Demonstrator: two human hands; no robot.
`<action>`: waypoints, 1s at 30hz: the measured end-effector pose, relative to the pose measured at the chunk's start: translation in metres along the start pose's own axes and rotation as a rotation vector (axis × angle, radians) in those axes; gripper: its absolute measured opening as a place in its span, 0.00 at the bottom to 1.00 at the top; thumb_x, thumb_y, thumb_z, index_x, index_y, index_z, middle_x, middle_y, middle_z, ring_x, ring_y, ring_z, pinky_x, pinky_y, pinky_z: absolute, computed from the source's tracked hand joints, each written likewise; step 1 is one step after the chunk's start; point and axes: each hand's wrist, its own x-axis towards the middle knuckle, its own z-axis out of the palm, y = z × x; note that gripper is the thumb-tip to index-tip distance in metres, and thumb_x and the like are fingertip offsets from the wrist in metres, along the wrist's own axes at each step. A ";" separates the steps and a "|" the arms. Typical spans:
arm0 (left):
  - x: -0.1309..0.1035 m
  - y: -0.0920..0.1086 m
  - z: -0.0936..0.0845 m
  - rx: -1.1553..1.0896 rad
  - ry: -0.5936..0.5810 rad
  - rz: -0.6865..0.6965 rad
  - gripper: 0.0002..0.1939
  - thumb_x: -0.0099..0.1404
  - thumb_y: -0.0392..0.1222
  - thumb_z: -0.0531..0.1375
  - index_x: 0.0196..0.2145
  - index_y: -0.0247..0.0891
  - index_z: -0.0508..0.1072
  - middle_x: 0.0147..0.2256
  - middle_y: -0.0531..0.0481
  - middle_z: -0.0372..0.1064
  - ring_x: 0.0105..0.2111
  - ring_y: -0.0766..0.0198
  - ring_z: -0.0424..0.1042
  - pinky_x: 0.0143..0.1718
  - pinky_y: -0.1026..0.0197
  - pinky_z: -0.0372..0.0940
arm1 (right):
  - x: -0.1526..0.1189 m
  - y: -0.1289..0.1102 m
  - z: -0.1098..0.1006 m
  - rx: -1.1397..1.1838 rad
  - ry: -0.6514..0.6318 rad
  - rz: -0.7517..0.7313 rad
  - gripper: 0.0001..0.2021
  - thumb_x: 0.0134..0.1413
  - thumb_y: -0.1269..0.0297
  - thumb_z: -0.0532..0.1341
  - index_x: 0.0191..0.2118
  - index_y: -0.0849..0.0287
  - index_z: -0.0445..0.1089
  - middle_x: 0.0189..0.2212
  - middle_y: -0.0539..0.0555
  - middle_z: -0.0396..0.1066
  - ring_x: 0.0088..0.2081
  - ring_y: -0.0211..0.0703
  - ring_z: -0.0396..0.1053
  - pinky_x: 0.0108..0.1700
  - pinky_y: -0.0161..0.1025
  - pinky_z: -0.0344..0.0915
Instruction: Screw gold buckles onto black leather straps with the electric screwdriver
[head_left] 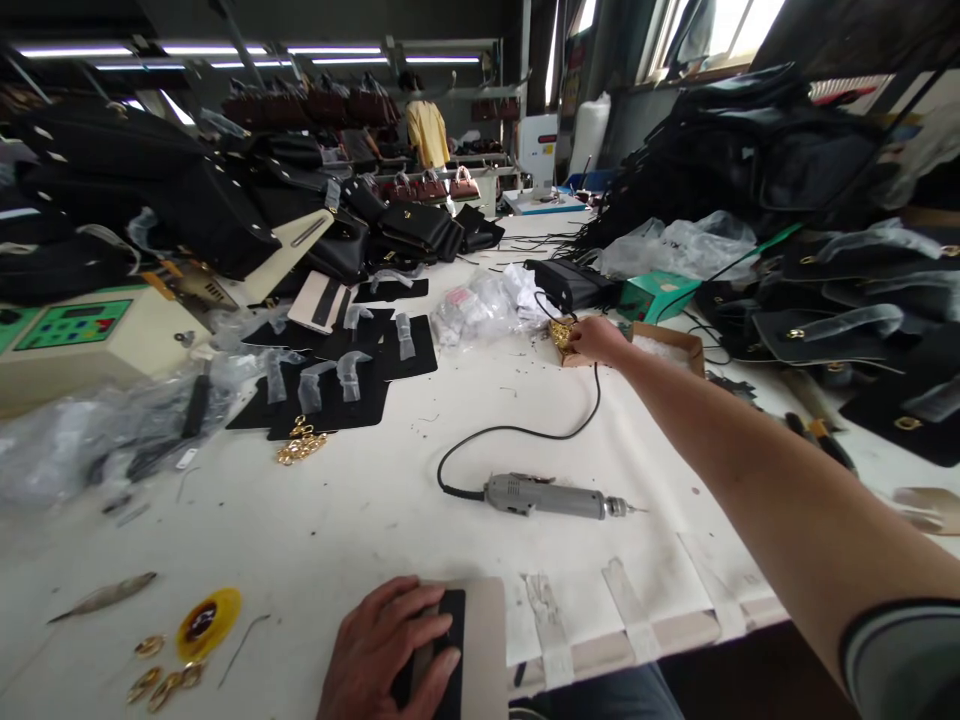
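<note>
My left hand (397, 650) lies on a beige panel with a black strip (484, 640) at the table's front edge, fingers stretched over it and thumb apart. At arm's length, my right hand (598, 341) dips its closed fingers into a small box of gold-coloured metal parts (559, 335). What is between those fingertips is hidden. Between the hands a grey electric screwdriver (547, 496) rests on its side, its bit pointing right and its black cord running up towards the box.
Black panels with plastic-wrapped tabs (330, 385) and gold rings (301, 445) lie left of centre. A yellow tape roll (208, 622) and loose gold clasps (165, 690) sit front left. Black bags (150, 190) pile up beside a cream machine (105, 340). A green box (656, 295) stands at right.
</note>
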 end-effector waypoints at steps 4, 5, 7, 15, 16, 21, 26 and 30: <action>0.000 0.003 0.001 -0.018 -0.004 -0.032 0.10 0.65 0.44 0.68 0.45 0.49 0.79 0.50 0.51 0.82 0.53 0.50 0.77 0.49 0.47 0.75 | -0.028 0.013 -0.018 0.122 0.033 0.051 0.08 0.60 0.64 0.65 0.40 0.61 0.81 0.34 0.53 0.81 0.40 0.46 0.78 0.40 0.35 0.68; 0.000 0.004 0.002 -0.025 -0.002 -0.037 0.10 0.65 0.44 0.68 0.45 0.49 0.79 0.50 0.51 0.82 0.53 0.50 0.77 0.49 0.47 0.74 | -0.038 0.017 -0.022 0.155 0.037 0.058 0.09 0.60 0.65 0.63 0.41 0.60 0.82 0.32 0.52 0.81 0.37 0.45 0.78 0.37 0.34 0.67; 0.002 0.006 0.002 -0.042 0.002 -0.052 0.10 0.66 0.45 0.68 0.45 0.49 0.79 0.50 0.51 0.81 0.53 0.50 0.76 0.49 0.46 0.73 | -0.066 0.027 -0.025 0.218 0.021 0.063 0.11 0.60 0.64 0.63 0.42 0.59 0.82 0.28 0.51 0.79 0.32 0.41 0.77 0.33 0.32 0.66; 0.008 0.010 0.000 -0.115 0.007 -0.088 0.08 0.67 0.45 0.67 0.44 0.49 0.81 0.50 0.53 0.82 0.53 0.50 0.76 0.51 0.45 0.70 | -0.207 0.053 0.006 0.351 0.035 0.003 0.08 0.56 0.63 0.67 0.38 0.56 0.83 0.38 0.53 0.82 0.34 0.42 0.78 0.38 0.35 0.73; 0.009 0.011 0.000 -0.124 0.004 -0.097 0.08 0.67 0.45 0.67 0.44 0.49 0.81 0.50 0.53 0.82 0.53 0.50 0.76 0.52 0.45 0.70 | -0.221 0.053 0.009 0.361 0.061 -0.017 0.08 0.57 0.62 0.66 0.38 0.55 0.83 0.42 0.54 0.82 0.37 0.43 0.78 0.42 0.37 0.73; 0.012 0.015 -0.001 -0.149 0.003 -0.125 0.07 0.68 0.46 0.66 0.43 0.48 0.82 0.49 0.52 0.82 0.53 0.50 0.76 0.53 0.46 0.69 | -0.273 0.049 0.013 0.351 0.157 -0.052 0.11 0.63 0.61 0.62 0.42 0.53 0.83 0.50 0.56 0.80 0.46 0.47 0.79 0.50 0.41 0.73; 0.011 0.016 -0.002 -0.157 0.000 -0.135 0.08 0.68 0.47 0.65 0.43 0.47 0.82 0.49 0.50 0.82 0.53 0.50 0.76 0.54 0.46 0.69 | -0.297 0.053 0.001 0.228 0.155 0.009 0.17 0.69 0.61 0.56 0.51 0.54 0.81 0.50 0.57 0.79 0.48 0.47 0.78 0.51 0.40 0.70; 0.012 0.017 -0.004 -0.158 -0.006 -0.138 0.08 0.69 0.47 0.65 0.43 0.47 0.82 0.49 0.50 0.82 0.52 0.51 0.76 0.53 0.47 0.70 | -0.306 0.058 -0.010 0.067 0.042 0.073 0.15 0.68 0.61 0.56 0.47 0.51 0.82 0.47 0.56 0.80 0.44 0.49 0.76 0.40 0.39 0.66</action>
